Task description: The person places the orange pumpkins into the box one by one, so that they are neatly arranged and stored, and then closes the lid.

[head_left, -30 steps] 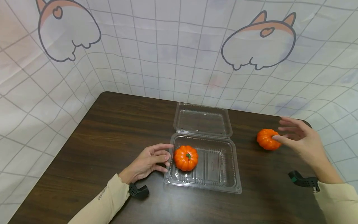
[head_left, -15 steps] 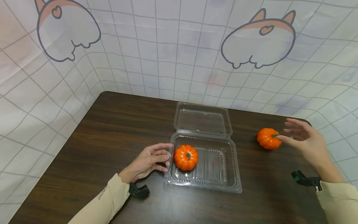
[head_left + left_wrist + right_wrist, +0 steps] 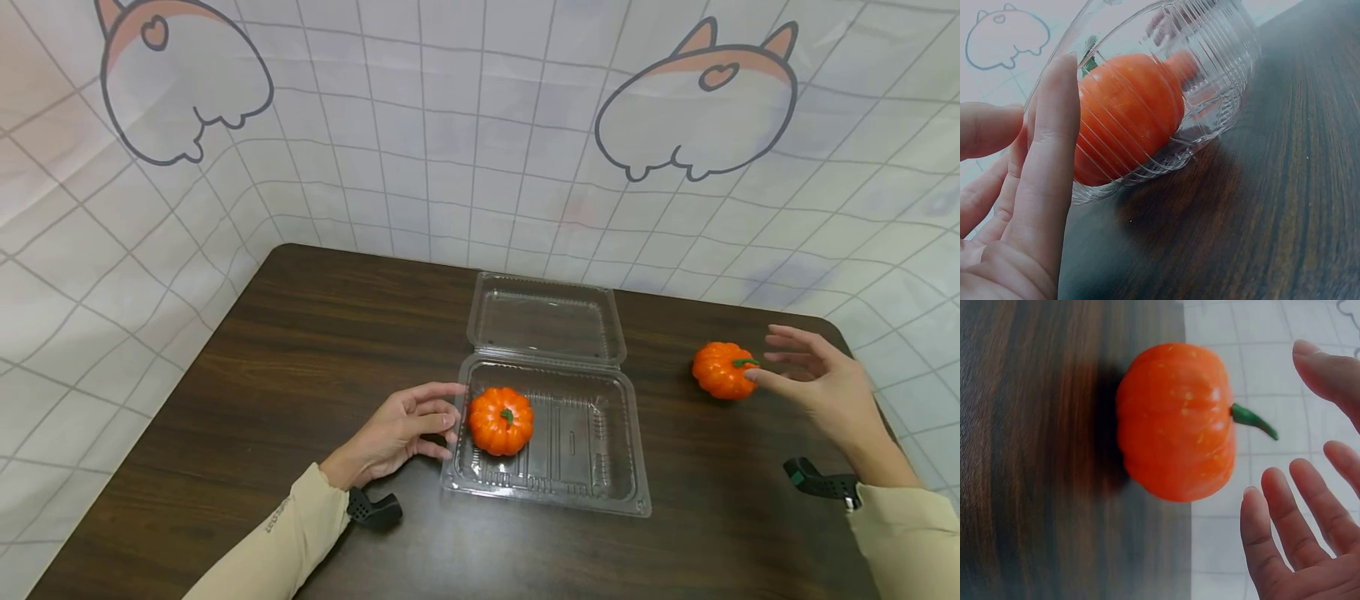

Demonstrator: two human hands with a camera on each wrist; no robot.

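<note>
A clear plastic clamshell container [image 3: 566,492] lies unfolded on the table, its lid [image 3: 547,321] laid back. In the left part of its base sits an orange toy pumpkin [image 3: 501,422] with a green stem, seen through the clear wall in the left wrist view. My left hand [image 3: 408,433] pinches the container's left rim between thumb and fingers. A second toy pumpkin [image 3: 722,372] stands on the table at the right. My right hand [image 3: 828,392] hovers beside it, fingers spread. In the right wrist view, a gap separates the fingers [image 3: 1300,528] from the stem [image 3: 1252,419].
The dark wood table [image 3: 337,325] has rounded back corners. A white grid-patterned curtain [image 3: 450,125] with cartoon drawings hangs behind it and at both sides.
My right hand has drawn back slightly to the right from the second pumpkin, whose stem now shows. My left hand and the container have stayed in place.
</note>
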